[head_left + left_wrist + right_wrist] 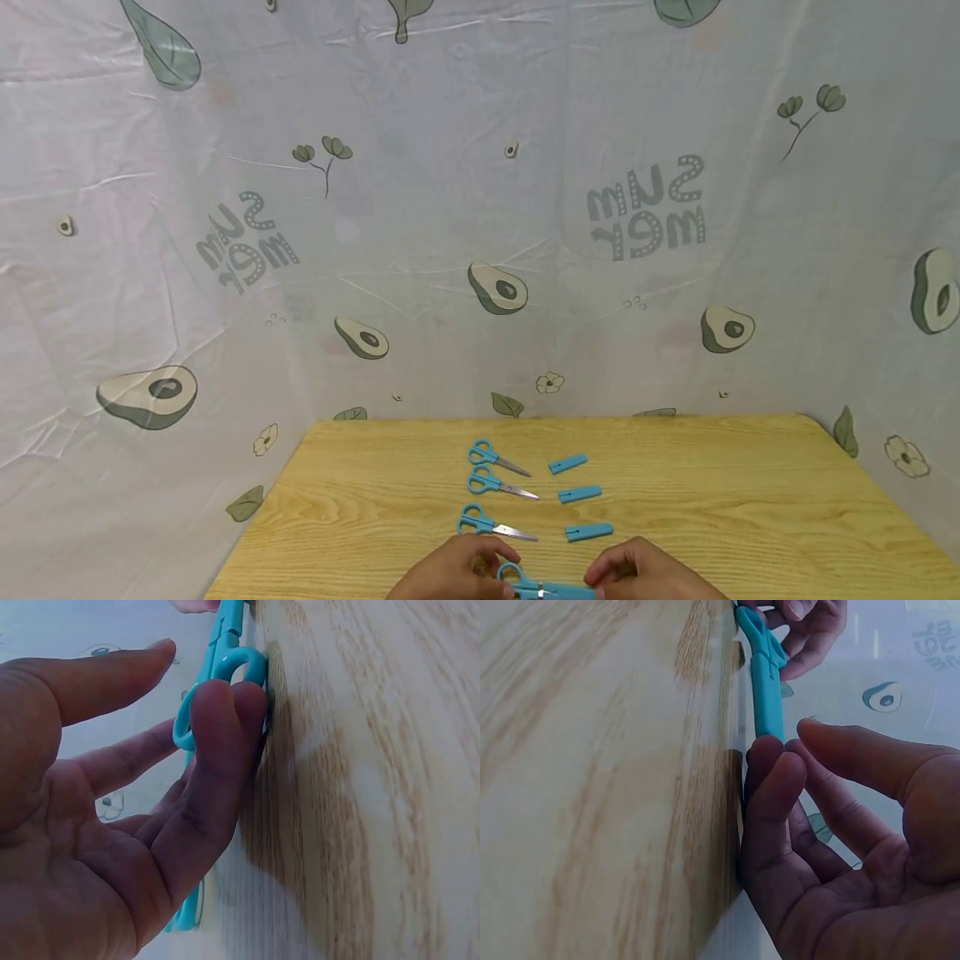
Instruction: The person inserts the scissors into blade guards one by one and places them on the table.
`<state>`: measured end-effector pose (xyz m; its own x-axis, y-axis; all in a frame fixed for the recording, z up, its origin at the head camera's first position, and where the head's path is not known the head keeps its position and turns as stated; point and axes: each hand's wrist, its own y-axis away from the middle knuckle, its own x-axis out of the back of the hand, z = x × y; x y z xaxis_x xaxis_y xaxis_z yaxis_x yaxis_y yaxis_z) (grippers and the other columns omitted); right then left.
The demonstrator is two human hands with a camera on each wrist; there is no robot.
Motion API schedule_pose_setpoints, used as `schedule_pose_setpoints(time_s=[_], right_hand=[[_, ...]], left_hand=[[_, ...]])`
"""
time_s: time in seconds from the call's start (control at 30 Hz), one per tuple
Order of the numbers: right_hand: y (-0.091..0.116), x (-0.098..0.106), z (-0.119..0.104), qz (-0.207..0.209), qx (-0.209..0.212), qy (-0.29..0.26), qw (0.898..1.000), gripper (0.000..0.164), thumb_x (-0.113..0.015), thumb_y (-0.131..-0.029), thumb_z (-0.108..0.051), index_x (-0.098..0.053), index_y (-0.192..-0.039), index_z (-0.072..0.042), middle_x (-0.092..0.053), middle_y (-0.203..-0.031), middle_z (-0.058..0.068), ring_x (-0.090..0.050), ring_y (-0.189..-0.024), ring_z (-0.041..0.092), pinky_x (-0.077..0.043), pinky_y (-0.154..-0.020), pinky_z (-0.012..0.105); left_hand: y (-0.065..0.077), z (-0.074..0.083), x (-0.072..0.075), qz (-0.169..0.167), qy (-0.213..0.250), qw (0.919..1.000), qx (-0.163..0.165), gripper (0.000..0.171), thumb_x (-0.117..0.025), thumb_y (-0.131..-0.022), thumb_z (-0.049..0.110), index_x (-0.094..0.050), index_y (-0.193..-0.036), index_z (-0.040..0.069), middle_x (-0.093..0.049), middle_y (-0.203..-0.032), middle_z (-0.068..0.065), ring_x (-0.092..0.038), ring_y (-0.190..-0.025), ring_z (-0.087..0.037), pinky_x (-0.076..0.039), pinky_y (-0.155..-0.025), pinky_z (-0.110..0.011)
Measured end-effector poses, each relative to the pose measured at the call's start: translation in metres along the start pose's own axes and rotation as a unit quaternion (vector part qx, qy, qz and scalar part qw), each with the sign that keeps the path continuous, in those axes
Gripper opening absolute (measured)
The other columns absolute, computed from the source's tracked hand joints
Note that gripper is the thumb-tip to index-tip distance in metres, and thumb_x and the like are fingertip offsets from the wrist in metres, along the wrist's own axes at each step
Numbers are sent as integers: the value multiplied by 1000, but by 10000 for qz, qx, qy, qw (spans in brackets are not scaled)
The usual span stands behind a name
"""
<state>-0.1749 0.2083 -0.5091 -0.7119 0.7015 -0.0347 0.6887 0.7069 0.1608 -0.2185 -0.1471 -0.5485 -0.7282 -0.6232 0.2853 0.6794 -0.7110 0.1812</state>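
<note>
Near the front edge of the table, capped scissors [528, 590] with light-blue handles lie between the two hands. A blue cap [766, 701] covers their blades. My left hand [461, 571] is at the handle end, its fingertips at the finger loops [251, 664]; a gap shows between its digits in the left wrist view. At the cap's far end, my right hand [652, 575] touches the tip with its fingertips, and one digit stands apart. Beyond the hands lie three uncapped scissors, the far [495, 457], middle [498, 483] and near pair [495, 527], blades pointing right.
Three loose blue caps lie right of the uncapped scissors: far [567, 463], middle [580, 494] and near [588, 532]. The wooden table [750, 500] meets a printed sheet [450, 208] at the back and sides.
</note>
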Motion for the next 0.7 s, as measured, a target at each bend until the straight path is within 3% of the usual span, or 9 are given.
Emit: schedule_pose_setpoints(time_s=[0.17,0.2,0.23,0.43,0.47,0.5,0.57,0.7], right_hand=[[2,0,-2,-23,-55,-46,10000,33,-56,-108,-4,-61,-127,23,-75,-99,-3,-70,-88,6,-58,-78,18],[2,-1,-3,-30,-58,-71,10000,33,-56,-108,-4,-61,-127,23,-76,-99,-4,-70,-88,6,-58,-78,18],[2,-1,-4,-33,-53,-89,9999,33,-56,-108,-4,-60,-127,23,-76,-99,-4,-70,-88,6,-58,-79,18],[4,0,-5,-92,25,-140,9999,35,-56,-109,-5,-59,-127,25,-77,-101,-5,-71,-89,4,-58,-80,18],[4,1,-5,-83,34,-120,9999,35,-56,-109,-5,-59,-127,25,-77,-101,-5,-71,-89,4,-58,-79,18],[5,1,-6,-65,35,-90,9999,35,-57,-108,-6,-59,-127,25,-77,-100,-5,-71,-88,4,-58,-79,17],[6,2,-6,-23,6,-31,10000,36,-57,-108,-7,-60,-127,24,-76,-100,-5,-70,-87,4,-57,-78,17],[9,5,-7,-12,-79,-115,9999,32,-56,-109,-9,-66,-125,17,-75,-101,-5,-70,-89,5,-58,-79,18]], left_hand=[[0,-2,2,65,-201,9997,-87,37,-80,-98,37,-74,-131,21,-71,-96,10,-65,-85,-4,-57,-76,-25],[3,5,1,109,-240,9996,-65,35,-80,-99,35,-75,-130,20,-72,-96,10,-65,-86,-4,-58,-76,-25],[0,-2,3,103,-197,9997,-82,34,-80,-98,36,-75,-129,22,-73,-97,9,-67,-86,-5,-58,-76,-25],[1,-3,6,128,-487,9985,-221,35,-74,-103,40,-75,-131,18,-72,-100,8,-71,-85,-7,-60,-73,-26],[6,10,4,166,-462,9987,-170,36,-74,-103,37,-75,-132,14,-72,-98,7,-71,-83,-7,-60,-72,-27],[7,11,6,88,-395,9991,-137,38,-76,-102,37,-74,-132,16,-72,-98,11,-71,-81,-5,-60,-71,-25],[16,36,3,167,-215,9996,65,37,-77,-102,29,-74,-132,8,-72,-96,6,-73,-77,-9,-61,-69,-26],[26,58,-3,376,116,9989,274,30,-74,-102,16,-73,-129,3,-68,-96,1,-72,-73,-12,-58,-63,-24]])
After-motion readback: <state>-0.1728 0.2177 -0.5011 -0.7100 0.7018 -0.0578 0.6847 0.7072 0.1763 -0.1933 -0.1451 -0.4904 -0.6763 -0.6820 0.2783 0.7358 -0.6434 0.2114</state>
